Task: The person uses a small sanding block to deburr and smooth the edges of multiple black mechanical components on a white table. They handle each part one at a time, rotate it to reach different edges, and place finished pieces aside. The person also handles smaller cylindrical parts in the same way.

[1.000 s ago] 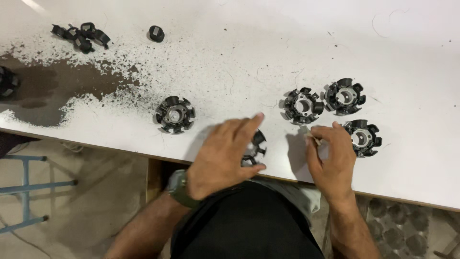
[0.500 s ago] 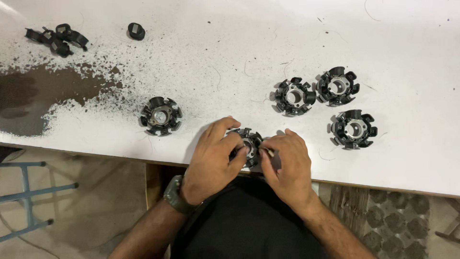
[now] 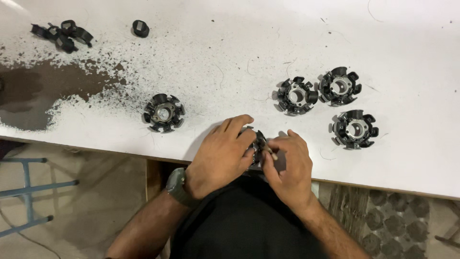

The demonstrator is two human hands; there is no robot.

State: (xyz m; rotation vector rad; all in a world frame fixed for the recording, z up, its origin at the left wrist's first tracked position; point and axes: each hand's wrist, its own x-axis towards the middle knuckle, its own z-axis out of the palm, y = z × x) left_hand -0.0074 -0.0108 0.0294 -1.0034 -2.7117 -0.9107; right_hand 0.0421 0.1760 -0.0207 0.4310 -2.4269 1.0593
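Note:
My left hand grips a black toothed ring-shaped part at the near edge of the white table; most of the part is hidden by my fingers. My right hand is closed against the part's right side and pinches a small thin piece against it. Three similar black ring parts lie to the right, and one lies to the left.
Dark powder and a dark stain cover the table's left side. Small black pieces and a black cap sit at the far left. A blue metal frame stands on the floor below.
My right hand left the rightmost ring part and joined my left hand on the part at the table's near edge. Both hands have since tightened on it.

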